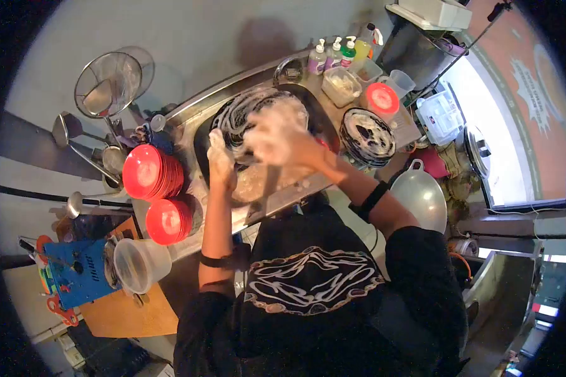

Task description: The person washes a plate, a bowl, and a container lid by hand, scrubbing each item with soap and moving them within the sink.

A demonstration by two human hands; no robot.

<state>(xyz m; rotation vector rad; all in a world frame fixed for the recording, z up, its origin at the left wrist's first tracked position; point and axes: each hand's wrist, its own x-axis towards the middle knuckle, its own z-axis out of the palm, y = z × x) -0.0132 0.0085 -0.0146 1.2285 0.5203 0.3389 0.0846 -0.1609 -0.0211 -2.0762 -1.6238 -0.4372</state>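
A dark, round plate (236, 117) streaked with white suds is tilted up over the sink (198, 103). My left hand (221, 160), coated in foam, grips the plate's left edge. In front of the plate's face, my right hand (280, 135) is smeared by motion and thick with suds. Its fingers cannot be made out, nor whether a sponge is in them. A dark basin (326, 116) shows behind and beside the plate. To the right lies a stack of dark plates (368, 137) with foam on top.
Stacked red bowls (146, 171) and more red bowls (170, 222) stand left, near a clear tub (142, 265). Pump bottles (317, 58) line the back. A container (341, 87), red bowl (382, 98) and large wok (420, 198) are at right. Strainers (109, 85) hang left.
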